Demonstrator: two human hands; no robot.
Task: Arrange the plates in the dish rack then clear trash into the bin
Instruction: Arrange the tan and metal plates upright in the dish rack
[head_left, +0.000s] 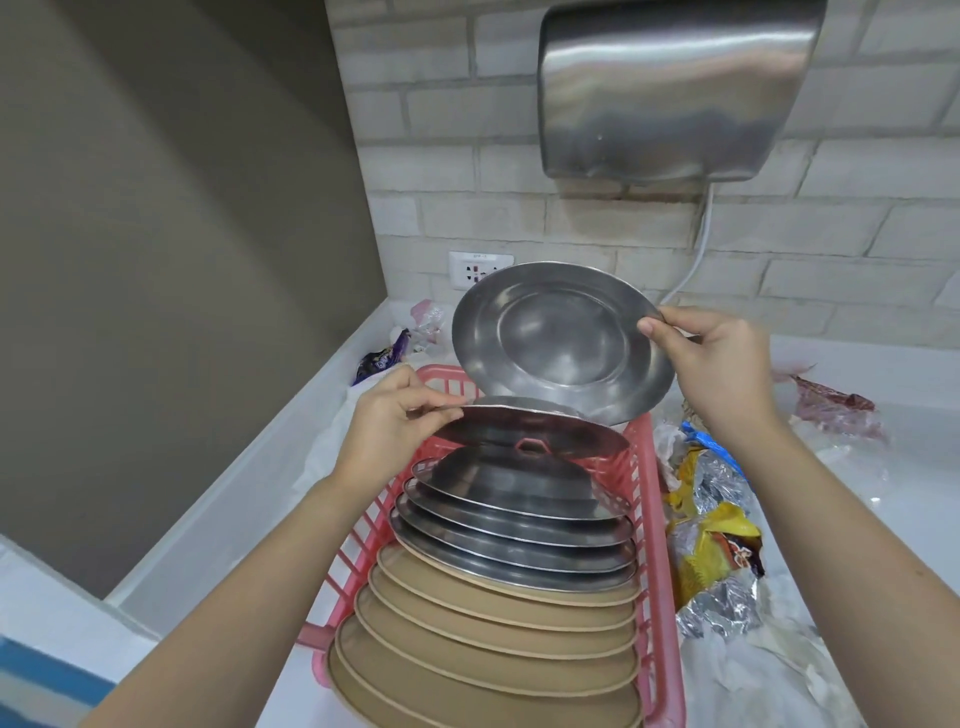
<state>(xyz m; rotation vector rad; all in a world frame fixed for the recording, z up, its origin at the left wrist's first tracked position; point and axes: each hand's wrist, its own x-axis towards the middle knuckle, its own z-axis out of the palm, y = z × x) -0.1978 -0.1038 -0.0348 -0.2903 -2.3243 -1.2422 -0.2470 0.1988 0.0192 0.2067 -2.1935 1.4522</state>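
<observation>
Two steel plates are in play mid-frame, so a slip looks like the main risk; the right hand (722, 364) only pinches the rim of the raised plate (561, 338), and if that grip loosens it'd likely clang onto the row standing in the pink dish rack (652, 519); the left hand (387, 421) pinches the edge of the tilted plate (530, 428) at the rack's far end; wrappers (717, 545) sit on the counter (909, 467) at right, so trash is still to do
</observation>
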